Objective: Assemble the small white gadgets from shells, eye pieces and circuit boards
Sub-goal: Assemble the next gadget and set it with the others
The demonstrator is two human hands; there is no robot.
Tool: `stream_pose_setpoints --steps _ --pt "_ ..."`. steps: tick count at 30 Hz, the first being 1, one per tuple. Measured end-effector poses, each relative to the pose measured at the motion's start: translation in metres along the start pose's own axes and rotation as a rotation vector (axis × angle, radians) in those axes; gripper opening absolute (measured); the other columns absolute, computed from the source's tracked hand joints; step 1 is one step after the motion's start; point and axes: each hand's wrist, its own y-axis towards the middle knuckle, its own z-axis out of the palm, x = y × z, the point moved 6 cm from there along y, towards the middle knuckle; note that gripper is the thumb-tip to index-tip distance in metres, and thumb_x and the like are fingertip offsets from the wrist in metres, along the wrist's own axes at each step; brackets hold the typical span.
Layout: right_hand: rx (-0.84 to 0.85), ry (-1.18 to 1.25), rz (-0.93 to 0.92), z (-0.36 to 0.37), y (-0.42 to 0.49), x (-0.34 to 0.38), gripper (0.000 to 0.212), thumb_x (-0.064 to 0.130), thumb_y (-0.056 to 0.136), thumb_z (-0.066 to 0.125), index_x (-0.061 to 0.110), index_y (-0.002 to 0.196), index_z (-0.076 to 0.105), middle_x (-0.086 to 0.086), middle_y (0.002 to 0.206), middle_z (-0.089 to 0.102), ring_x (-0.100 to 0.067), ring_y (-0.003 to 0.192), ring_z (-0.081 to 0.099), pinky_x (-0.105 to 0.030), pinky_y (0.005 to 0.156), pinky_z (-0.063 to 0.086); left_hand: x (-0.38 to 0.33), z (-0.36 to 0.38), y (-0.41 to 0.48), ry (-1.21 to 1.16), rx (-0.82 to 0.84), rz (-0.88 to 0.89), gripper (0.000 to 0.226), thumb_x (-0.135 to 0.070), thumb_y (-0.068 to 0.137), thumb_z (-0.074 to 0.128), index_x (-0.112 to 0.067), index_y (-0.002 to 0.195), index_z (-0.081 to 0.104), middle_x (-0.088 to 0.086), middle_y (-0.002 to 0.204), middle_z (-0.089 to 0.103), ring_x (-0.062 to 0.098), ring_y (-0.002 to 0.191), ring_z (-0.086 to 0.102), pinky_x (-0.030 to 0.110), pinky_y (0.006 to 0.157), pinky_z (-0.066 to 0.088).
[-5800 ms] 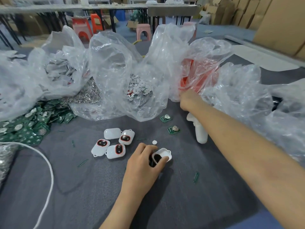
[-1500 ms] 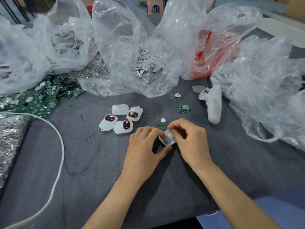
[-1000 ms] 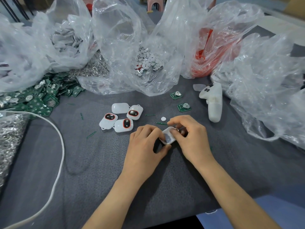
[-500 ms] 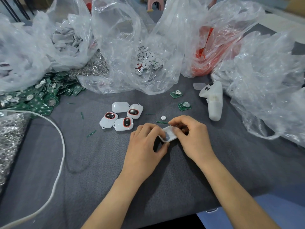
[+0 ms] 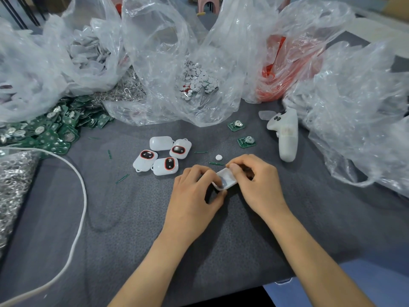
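Head view: both hands meet over the middle of the grey desk [image 5: 110,218]. left hand [image 5: 194,193] and right hand [image 5: 259,185] both pinch one white shell [image 5: 226,179] between fingertips, hollow side up, held just above the desk; right thumb sits on its upper edge. Cannot tell what is inside the shell. Just left of the hands, four white gadgets [image 5: 162,156] lie clustered and touching, three with red-ringed dark eye pieces up, one plain side up. Small white disc [image 5: 218,157] near the right fingers. Two loose circuit boards [image 5: 246,141] farther back, beside a white controller [image 5: 286,136]. Pile of green boards [image 5: 51,127] far left. Clear bags along the back: one with white discs [image 5: 197,80], one with red pieces [image 5: 278,72], one with white shells [image 5: 88,52]. White cable [image 5: 81,196] curves across the left side, metal rings [image 5: 13,185] at the left edge.
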Motion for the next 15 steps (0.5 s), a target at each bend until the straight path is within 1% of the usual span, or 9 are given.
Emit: stream_pose_setpoints --steps 2,4,8,10,12,15 --pt "-0.010 0.008 0.004 -0.0003 -0.0004 -0.0009 0.018 0.009 0.091 0.059 0.009 0.077 0.071 0.001 0.082 0.066 -0.010 0.076 0.059 -0.015 0.067 0.043 -0.0005 0.0001 -0.0001 0.007 0.000 0.002 0.018 -0.018 0.074 0.078 -0.018 0.084 0.063 -0.005 0.099 0.058 0.018 0.093 0.053 0.031 0.082 0.036" --pt "-0.022 0.019 0.019 0.0000 -0.0006 -0.0021 0.027 0.012 0.095 0.054 0.009 0.074 0.071 0.000 0.082 0.066 -0.009 0.077 0.060 -0.014 0.070 0.042 -0.0006 -0.0001 -0.0002 0.009 -0.002 0.004 0.018 -0.018 0.074 0.078 -0.018 0.085 0.063 -0.005 0.099 0.058 0.018 0.093 0.053 0.030 0.082 0.036" --pt "-0.038 0.053 0.062 0.0005 0.0003 -0.0044 0.039 0.021 0.099 0.047 0.006 0.073 0.071 0.000 0.081 0.068 -0.006 0.078 0.060 -0.012 0.073 0.041 0.0003 -0.0001 -0.0003 0.011 -0.005 0.012 0.018 -0.020 0.075 0.077 -0.019 0.087 0.063 -0.006 0.100 0.058 0.016 0.095 0.053 0.030 0.083 0.036" --pt "-0.037 0.079 0.049 -0.0002 -0.0007 -0.0034 0.041 0.025 0.100 0.045 0.007 0.074 0.071 0.001 0.081 0.067 -0.006 0.078 0.061 -0.015 0.074 0.043 0.0007 -0.0002 -0.0002 0.022 -0.011 0.014 0.023 -0.021 0.075 0.077 -0.019 0.095 0.065 -0.006 0.102 0.058 0.016 0.096 0.053 0.030 0.085 0.038" --pt "-0.026 0.090 0.015 -0.0008 -0.0020 -0.0007 0.039 0.025 0.099 0.045 0.008 0.074 0.068 0.002 0.082 0.066 -0.008 0.081 0.061 -0.018 0.074 0.044 0.0002 -0.0009 -0.0007 0.031 -0.015 0.017 0.035 -0.022 0.075 0.077 -0.020 0.107 0.064 -0.007 0.105 0.059 0.016 0.097 0.053 0.031 0.086 0.040" --pt "0.001 0.036 -0.036 0.0017 -0.0031 0.0042 0.031 0.023 0.097 0.048 0.015 0.072 0.065 0.001 0.084 0.065 -0.011 0.082 0.061 -0.017 0.075 0.043 -0.0008 -0.0037 -0.0015 0.027 -0.019 0.021 0.044 -0.024 0.076 0.076 -0.021 0.118 0.060 -0.007 0.109 0.060 0.016 0.101 0.053 0.034 0.088 0.043"
